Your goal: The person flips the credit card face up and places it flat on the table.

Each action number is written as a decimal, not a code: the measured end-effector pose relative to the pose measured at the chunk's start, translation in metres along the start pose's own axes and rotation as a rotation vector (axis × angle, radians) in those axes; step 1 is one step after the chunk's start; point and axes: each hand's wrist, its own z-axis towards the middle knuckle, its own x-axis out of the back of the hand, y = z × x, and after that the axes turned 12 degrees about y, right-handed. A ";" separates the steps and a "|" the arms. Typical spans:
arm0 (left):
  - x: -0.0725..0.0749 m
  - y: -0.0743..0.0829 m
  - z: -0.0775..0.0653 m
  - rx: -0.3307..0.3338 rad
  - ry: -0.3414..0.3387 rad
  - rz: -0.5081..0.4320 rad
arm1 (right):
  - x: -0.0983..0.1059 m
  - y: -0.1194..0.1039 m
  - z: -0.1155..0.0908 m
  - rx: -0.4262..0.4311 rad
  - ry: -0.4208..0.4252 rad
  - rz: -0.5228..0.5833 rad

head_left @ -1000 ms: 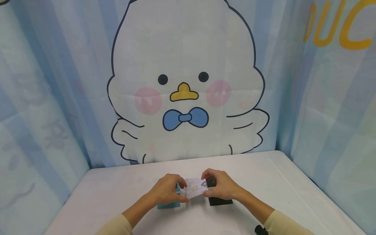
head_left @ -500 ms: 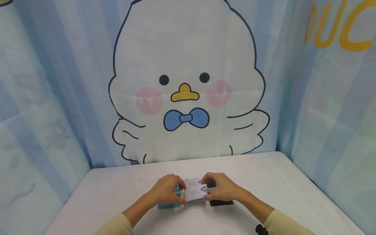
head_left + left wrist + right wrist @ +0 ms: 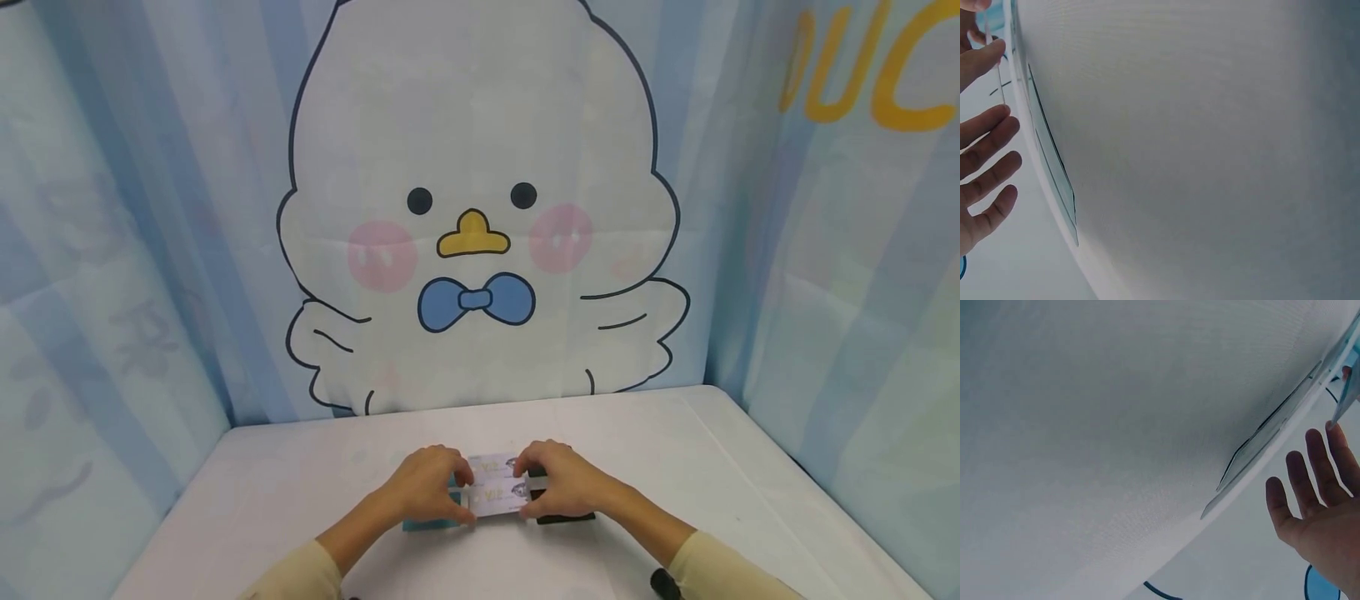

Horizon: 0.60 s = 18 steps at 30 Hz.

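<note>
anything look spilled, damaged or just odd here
Nothing looks spilled or damaged. The only slightly odd thing is a dark object beside the right sleeve: it's partly hidden, so I can't tell what it is. The white card held between the left hand and right hand looks unremarkable.

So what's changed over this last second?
The card slants less, its right end lower; the right hand dropped slightly with it. A second row of print now shows plainly. Both hands still hold the card. The left hand, teal piece and black piece stayed put.
</note>
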 end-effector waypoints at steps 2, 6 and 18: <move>0.000 0.001 0.000 0.007 -0.009 0.011 | -0.001 0.000 0.001 0.000 -0.003 -0.034; 0.000 0.002 0.001 0.025 -0.026 0.027 | -0.002 -0.001 0.002 0.012 -0.009 -0.075; -0.003 0.004 0.002 0.032 -0.071 0.063 | -0.005 -0.003 0.003 0.017 -0.069 -0.137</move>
